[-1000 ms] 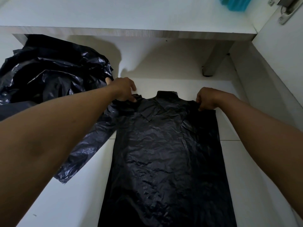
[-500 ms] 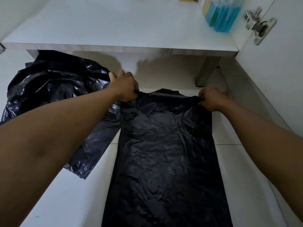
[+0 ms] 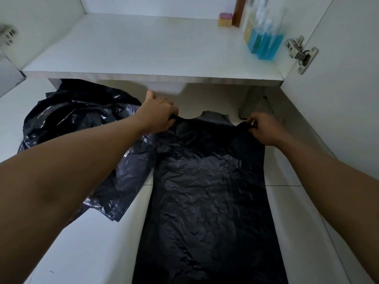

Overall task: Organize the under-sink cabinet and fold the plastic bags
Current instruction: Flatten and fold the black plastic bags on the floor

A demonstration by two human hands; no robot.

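A black plastic bag (image 3: 209,191) lies flat on the white floor in front of the open cabinet, its handle end pointing away from me. My left hand (image 3: 159,115) pinches the bag's far left handle. My right hand (image 3: 263,130) pinches the far right handle. Between the two hands the bag's top edge dips in a curve. A crumpled heap of more black plastic bags (image 3: 82,119) sits to the left, partly under my left forearm.
The white cabinet shelf (image 3: 143,52) spans the top, with blue liquid bottles (image 3: 264,42) and a small sponge (image 3: 225,19) at its back right. The open cabinet door (image 3: 338,99) with a metal hinge (image 3: 300,54) stands on the right. A cabinet leg (image 3: 248,103) rises behind the bag.
The view has tilted up, showing more of the shelf. Both hands keep hold of the bag's far corners and have lifted them slightly, pulling the top edge taut.
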